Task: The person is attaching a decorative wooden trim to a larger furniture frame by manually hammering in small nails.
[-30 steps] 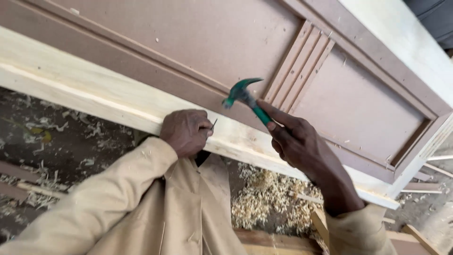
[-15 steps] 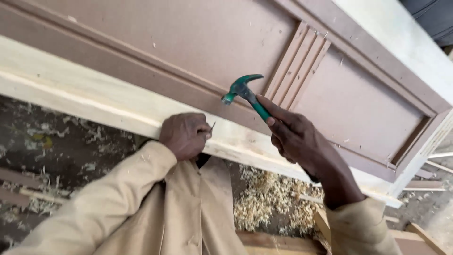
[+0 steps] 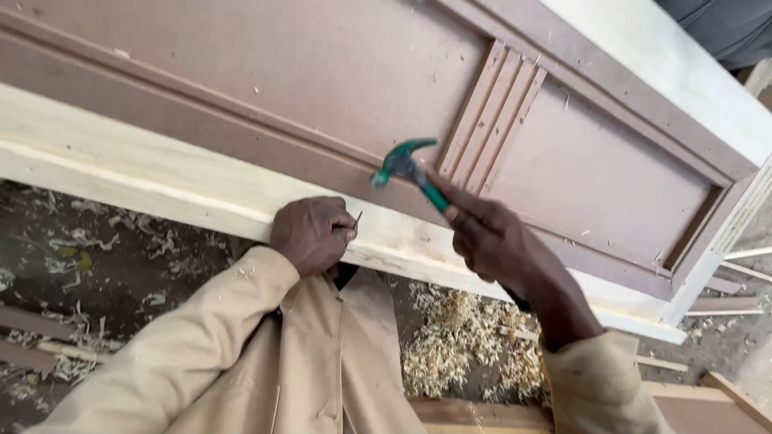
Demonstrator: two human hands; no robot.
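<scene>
A: Item one, the tool. Your right hand (image 3: 497, 241) is clenched round the handle of a claw hammer (image 3: 410, 170): green handle, teal-green head, claw curving up and to the right, striking face toward the lower left. It hangs in the air just above and to the right of the nail, not touching it.

B: And the nail?

A: Item two. A thin nail (image 3: 357, 219), gripped between the fingertips of your left hand (image 3: 312, 235), stands tilted on the pale timber rail (image 3: 145, 178). That hand rests on the rail's front edge, knuckles curled.

B: What are you working on?

A: Item three. A brown panelled door (image 3: 322, 72), lying flat and running across the view, with recessed panels and a reeded vertical strip (image 3: 492, 104) between two of them. The unpainted pale rail edges its near side; a pale stile (image 3: 667, 72) edges the far side.

B: The surroundings?

A: Item four. A dirt floor (image 3: 121, 265) strewn with wood shavings (image 3: 466, 337), loose offcuts and thin battens (image 3: 744, 254) at the right. Your tan sleeves and jacket fill the lower view.

B: Any change from half a second ago?

A: Slight. The hammer has lifted a little away from the nail; your left hand and the nail have kept their place on the rail.
</scene>
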